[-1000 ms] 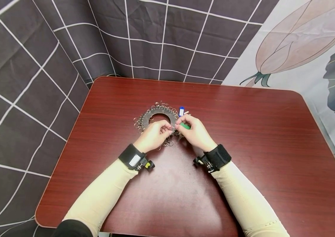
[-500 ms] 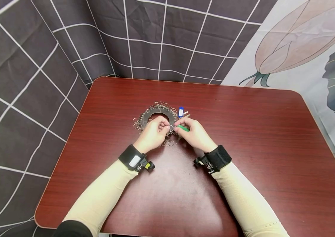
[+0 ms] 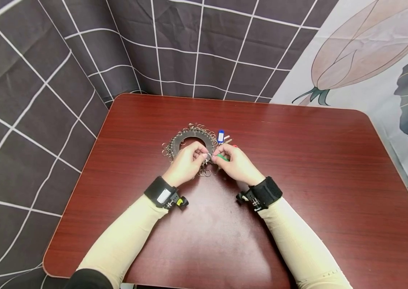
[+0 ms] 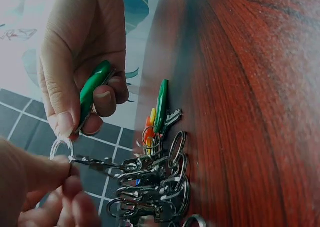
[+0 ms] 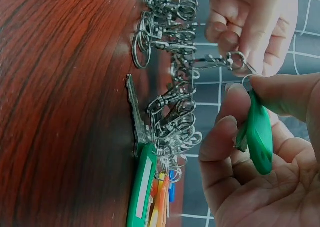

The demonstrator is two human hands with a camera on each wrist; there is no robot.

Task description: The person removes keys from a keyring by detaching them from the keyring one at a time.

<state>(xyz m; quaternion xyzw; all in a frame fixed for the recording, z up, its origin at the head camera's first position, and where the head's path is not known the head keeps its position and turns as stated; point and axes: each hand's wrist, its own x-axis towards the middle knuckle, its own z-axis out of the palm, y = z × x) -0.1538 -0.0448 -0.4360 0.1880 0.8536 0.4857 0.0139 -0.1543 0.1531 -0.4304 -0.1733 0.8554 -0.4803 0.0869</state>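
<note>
A flat grey metal ring-shaped plate, hung all round with clasps and split rings, lies on the table. Over its right side my left hand pinches a split ring on one clasp, which is drawn out from the plate. Facing it, my right hand holds a green key tag between thumb and fingers. The tag's small ring meets the split ring at the fingertips; whether they are linked I cannot tell. Part of a key shows behind the tag in the right wrist view.
Another green key tag with a key hangs at the plate's edge, beside orange and yellow tags. A blue tag lies just beyond my right hand. Grid-patterned cloth stands behind the red-brown table.
Both hands have shifted slightly left, and the split ring now shows between the fingertips. The green tag has turned a little in the right hand. A bit of red now shows beyond it.
</note>
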